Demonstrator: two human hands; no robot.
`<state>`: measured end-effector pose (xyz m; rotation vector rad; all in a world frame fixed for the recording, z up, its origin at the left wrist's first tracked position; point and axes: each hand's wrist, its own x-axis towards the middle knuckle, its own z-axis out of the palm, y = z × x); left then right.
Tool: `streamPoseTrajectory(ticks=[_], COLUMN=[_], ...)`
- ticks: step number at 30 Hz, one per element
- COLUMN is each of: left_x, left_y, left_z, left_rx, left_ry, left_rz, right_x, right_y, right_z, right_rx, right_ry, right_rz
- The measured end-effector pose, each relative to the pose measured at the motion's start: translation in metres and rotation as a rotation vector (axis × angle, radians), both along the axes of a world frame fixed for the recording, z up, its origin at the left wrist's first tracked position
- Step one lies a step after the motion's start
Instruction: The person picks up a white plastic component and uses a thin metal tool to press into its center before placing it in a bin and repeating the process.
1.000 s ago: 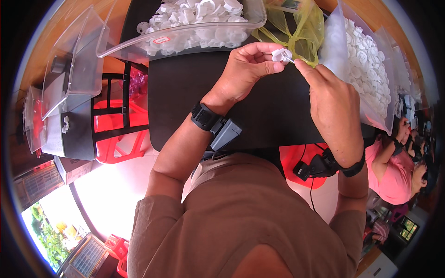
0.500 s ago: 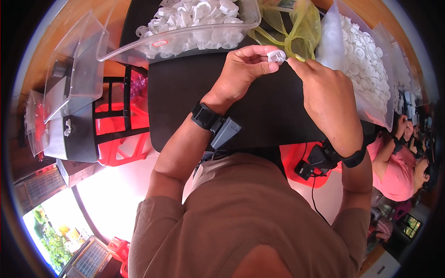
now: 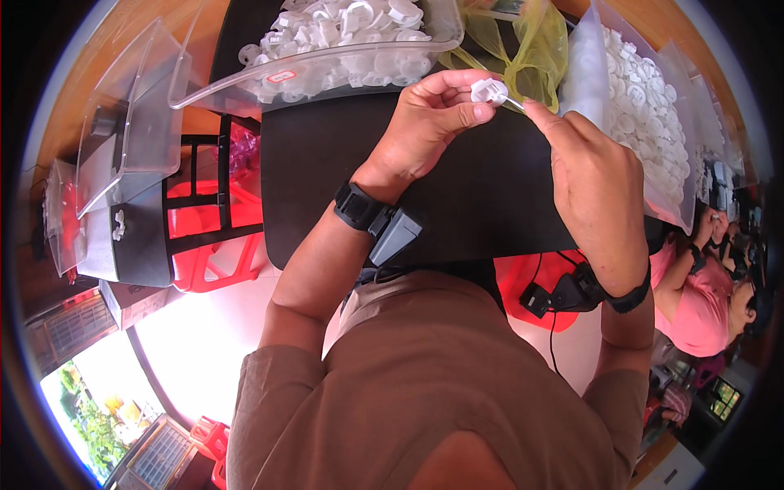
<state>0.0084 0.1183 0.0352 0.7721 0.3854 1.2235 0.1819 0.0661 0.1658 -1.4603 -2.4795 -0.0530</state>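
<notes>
My left hand (image 3: 426, 126) pinches a small white round plastic part (image 3: 489, 91) between thumb and fingers, above the far side of the black table. From the right, my right hand (image 3: 594, 184) grips a thin, light-coloured tool (image 3: 514, 104) with the index finger stretched along it. The tool's tip meets the right side of the plastic part. Its handle is hidden inside my fingers, so its exact kind cannot be made out.
A clear tub (image 3: 327, 61) of white plastic parts stands at the far left, and another bin (image 3: 649, 114) of them at the right. Between them lies a yellow mesh bag (image 3: 535, 57). Red stools (image 3: 214, 261) stand beneath; another person (image 3: 694, 298) sits at the right.
My right hand has shifted slightly right and toward me, and more of the thin tool now shows. My left hand still holds the white part in almost the same place.
</notes>
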Motion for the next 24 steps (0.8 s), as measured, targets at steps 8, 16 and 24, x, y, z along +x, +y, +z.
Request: streamPoseTrajectory(ticks=[8,16,24], left_x=[0.0014,0.0029,0.0014], left_y=[-0.0007,-0.0013,-0.0021], left_z=[0.0021,0.0028,-0.0004], left_rx=[-0.037,-0.024,0.019], left_ry=[-0.071,-0.053,0.003], left_rz=[0.022,0.018,-0.002], right_x=[-0.0047,-0.0072,-0.0078], right_y=[0.0017,0.0024,0.002], right_z=[0.0007,0.0049,0.0051], right_rx=[-0.013,-0.035,-0.003], right_ry=[-0.018,-0.107,-0.165], right_rz=[0.006,-0.001,0.018])
